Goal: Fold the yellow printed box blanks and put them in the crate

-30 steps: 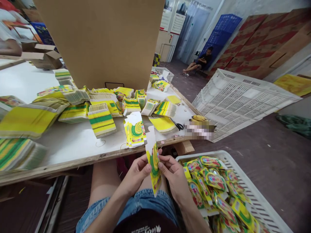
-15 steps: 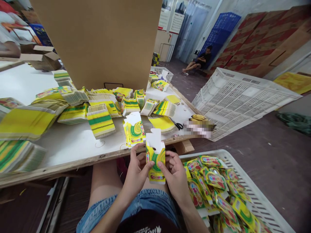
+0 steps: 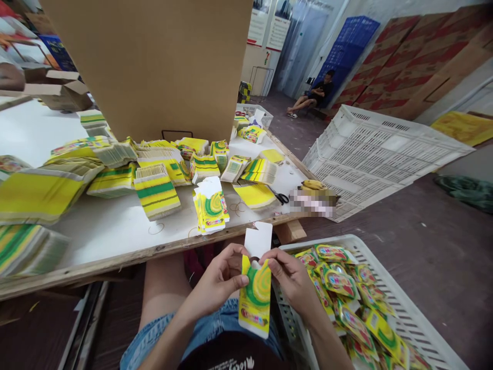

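Grasping one yellow carton (image 3: 254,303) over the lap, just off the near edge of the table (image 3: 115,228). Pinched at upper left side by left hand (image 3: 219,280), thumb on front; pinched at upper right corner by right hand (image 3: 290,277); neither hand free. Held from both sides near the open end, presumably to steady the mouth; tilted, with white flap (image 3: 259,239) pointing up and away, likely to leave the opening accessible. Placed close by, probably for short reach: pile of flat cartons (image 3: 211,205) at table edge, white basket (image 3: 400,294) right of lap. Counts: one carton in hand; one pile, too overlapped to number; packets (image 3: 341,282) in basket, many, not countable; one pair of scissors (image 3: 278,195); one bunch of bananas (image 3: 314,185); one seated person (image 3: 319,92) in background; bundles (image 3: 157,192) on table, roughly a dozen, exact number unclear.
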Action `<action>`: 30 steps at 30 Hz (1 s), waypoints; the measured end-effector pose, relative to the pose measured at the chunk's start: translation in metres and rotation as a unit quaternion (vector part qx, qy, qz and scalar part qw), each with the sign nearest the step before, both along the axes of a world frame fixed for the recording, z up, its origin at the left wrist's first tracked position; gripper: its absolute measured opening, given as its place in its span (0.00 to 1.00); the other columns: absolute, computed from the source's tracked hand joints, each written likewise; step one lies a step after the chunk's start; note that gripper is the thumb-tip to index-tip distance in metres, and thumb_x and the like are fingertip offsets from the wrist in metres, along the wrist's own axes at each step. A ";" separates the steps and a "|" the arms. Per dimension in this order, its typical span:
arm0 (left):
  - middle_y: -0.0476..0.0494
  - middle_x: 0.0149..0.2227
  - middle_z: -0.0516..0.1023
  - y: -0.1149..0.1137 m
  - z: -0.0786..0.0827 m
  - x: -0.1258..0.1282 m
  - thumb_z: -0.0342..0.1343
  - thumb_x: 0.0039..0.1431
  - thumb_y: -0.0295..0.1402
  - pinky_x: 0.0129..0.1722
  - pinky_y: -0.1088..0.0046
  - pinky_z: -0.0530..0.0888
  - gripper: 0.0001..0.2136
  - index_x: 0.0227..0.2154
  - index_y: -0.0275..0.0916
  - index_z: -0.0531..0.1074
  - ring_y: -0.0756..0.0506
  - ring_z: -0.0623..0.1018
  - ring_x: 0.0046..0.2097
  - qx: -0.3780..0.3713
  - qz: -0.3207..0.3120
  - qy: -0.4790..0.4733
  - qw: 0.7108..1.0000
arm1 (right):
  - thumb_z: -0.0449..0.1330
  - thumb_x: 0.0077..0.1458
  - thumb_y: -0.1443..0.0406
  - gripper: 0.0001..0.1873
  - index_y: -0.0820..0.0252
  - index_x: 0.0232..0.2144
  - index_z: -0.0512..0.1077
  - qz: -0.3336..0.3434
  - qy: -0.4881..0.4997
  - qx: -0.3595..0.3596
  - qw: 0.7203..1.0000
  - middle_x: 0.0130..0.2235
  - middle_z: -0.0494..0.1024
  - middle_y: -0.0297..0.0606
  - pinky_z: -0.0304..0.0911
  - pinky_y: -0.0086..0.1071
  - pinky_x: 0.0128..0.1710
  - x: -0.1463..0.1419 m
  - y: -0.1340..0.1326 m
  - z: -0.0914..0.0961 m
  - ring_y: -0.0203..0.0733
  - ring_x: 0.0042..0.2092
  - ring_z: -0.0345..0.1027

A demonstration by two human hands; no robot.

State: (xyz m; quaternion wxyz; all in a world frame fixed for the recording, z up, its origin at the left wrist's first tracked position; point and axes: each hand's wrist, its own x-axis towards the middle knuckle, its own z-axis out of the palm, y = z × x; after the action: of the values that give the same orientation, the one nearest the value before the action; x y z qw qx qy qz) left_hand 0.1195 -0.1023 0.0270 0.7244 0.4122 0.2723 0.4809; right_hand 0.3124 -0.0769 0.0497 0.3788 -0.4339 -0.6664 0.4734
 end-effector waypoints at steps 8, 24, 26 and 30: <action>0.47 0.35 0.77 0.004 -0.001 0.002 0.67 0.51 0.32 0.32 0.77 0.70 0.18 0.40 0.40 0.64 0.49 0.76 0.34 -0.030 0.015 -0.036 0.999 | 0.58 0.61 0.57 0.14 0.54 0.45 0.77 -0.008 -0.015 0.023 1.000 0.41 0.79 0.41 0.65 0.34 0.41 0.003 -0.002 0.001 0.47 0.43 0.72; 0.43 0.40 0.80 0.000 -0.005 0.004 0.67 0.51 0.32 0.35 0.72 0.73 0.37 0.61 0.48 0.54 0.44 0.80 0.38 -0.049 -0.034 -0.027 0.998 | 0.56 0.62 0.57 0.12 0.57 0.32 0.73 -0.003 -0.020 0.008 1.000 0.31 0.75 0.36 0.62 0.31 0.34 0.005 -0.002 0.003 0.42 0.33 0.69; 0.41 0.41 0.80 0.002 -0.006 0.005 0.66 0.52 0.33 0.37 0.71 0.74 0.29 0.57 0.44 0.64 0.43 0.79 0.40 -0.030 -0.013 0.003 0.999 | 0.59 0.60 0.55 0.11 0.55 0.40 0.71 -0.080 0.020 -0.009 0.997 0.35 0.77 0.37 0.63 0.31 0.35 0.005 -0.001 -0.001 0.43 0.36 0.70; 0.39 0.48 0.78 0.003 -0.006 0.009 0.61 0.57 0.31 0.46 0.67 0.74 0.17 0.50 0.40 0.72 0.41 0.78 0.47 0.035 0.057 0.103 0.992 | 0.58 0.60 0.53 0.18 0.57 0.46 0.69 -0.109 0.041 -0.055 0.992 0.26 0.74 0.31 0.59 0.29 0.28 0.006 0.002 -0.002 0.38 0.27 0.65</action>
State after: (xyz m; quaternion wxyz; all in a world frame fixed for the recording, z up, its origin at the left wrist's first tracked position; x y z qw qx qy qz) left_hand 0.1281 -0.0992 0.0208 0.6489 0.4684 0.3519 0.4855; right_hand 0.3187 -0.0748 0.0478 0.4303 -0.5045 -0.5720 0.4828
